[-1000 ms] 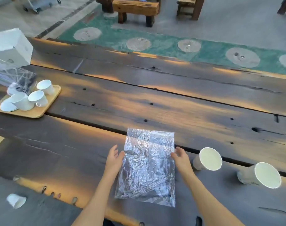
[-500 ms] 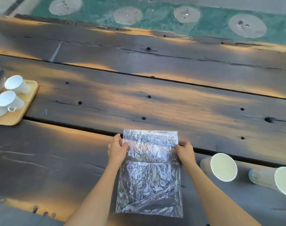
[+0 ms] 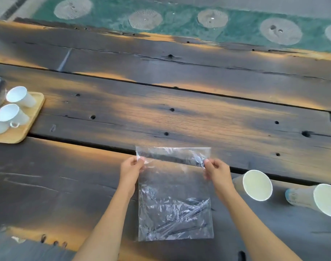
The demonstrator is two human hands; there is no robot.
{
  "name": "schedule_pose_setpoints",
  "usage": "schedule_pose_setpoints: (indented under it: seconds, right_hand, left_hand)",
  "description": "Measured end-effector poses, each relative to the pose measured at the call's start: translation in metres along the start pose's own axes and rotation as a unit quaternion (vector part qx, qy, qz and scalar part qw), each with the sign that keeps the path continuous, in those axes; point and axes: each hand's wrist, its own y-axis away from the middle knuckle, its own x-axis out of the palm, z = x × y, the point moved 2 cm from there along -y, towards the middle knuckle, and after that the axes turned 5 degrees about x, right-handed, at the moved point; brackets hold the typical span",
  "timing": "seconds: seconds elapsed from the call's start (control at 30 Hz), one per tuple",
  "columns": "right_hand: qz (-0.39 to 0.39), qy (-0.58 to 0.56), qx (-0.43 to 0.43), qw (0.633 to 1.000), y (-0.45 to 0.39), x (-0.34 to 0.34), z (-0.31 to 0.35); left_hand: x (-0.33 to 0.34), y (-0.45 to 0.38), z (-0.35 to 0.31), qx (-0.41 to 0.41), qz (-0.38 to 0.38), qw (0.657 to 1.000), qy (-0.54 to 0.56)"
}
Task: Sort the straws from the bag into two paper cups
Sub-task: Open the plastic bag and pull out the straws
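Note:
A clear plastic bag [image 3: 175, 200] lies flat on the dark wooden table [image 3: 160, 113], its mouth pointing away from me. Several dark straws [image 3: 181, 223] show through its lower half. My left hand [image 3: 131, 166] pinches the bag's upper left edge, and my right hand [image 3: 216, 170] pinches the upper right edge near the top flap. Two white paper cups stand to the right of the bag: the nearer paper cup [image 3: 255, 185] just beside my right wrist, the farther paper cup [image 3: 317, 199] at the frame's right edge.
A light wooden tray [image 3: 27, 127] at the left edge carries several white mugs [image 3: 12, 114]. A dark gap between planks runs across the table behind the bag. Beyond the table's far edge lies a green floor with round pale discs.
Both hands slid up the bag's sides toward its mouth and now pinch the top corners. The top flap has lifted slightly. The camera view tilted further down.

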Motion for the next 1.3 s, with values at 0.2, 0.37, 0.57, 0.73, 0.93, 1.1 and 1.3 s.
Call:
schedule_pose_setpoints:
  seconds: [0.2, 0.37, 0.57, 0.73, 0.93, 1.1, 1.3]
  right_hand:
    - [0.003, -0.034, -0.066, 0.997, 0.072, -0.032, 0.010]
    - [-0.011, -0.071, -0.084, 0.994, 0.124, -0.064, 0.014]
    - [-0.020, -0.126, -0.057, 0.990, 0.168, -0.103, 0.002]
    - [-0.221, 0.134, -0.219, 0.941, 0.204, -0.111, 0.023]
    - [-0.063, 0.244, -0.523, 0.814, 0.241, -0.068, 0.078]
    - [0.013, 0.250, -0.538, 0.805, 0.240, -0.043, 0.094]
    - [0.059, 0.190, -0.496, 0.845, 0.240, -0.039, 0.096]
  left_hand:
    - [-0.025, 0.070, -0.025, 0.074, 0.024, 0.993, 0.094]
    - [-0.035, 0.127, -0.046, 0.120, 0.058, 0.978, 0.158]
    - [-0.036, 0.182, -0.052, 0.143, 0.078, 0.969, 0.185]
    - [-0.027, 0.215, -0.067, 0.167, 0.104, 0.962, 0.190]
    - [-0.011, 0.241, -0.096, 0.229, 0.145, 0.952, 0.141]
    - [-0.003, 0.254, -0.112, 0.313, 0.187, 0.924, 0.113]
    - [-0.005, 0.260, -0.118, 0.362, 0.209, 0.905, 0.076]
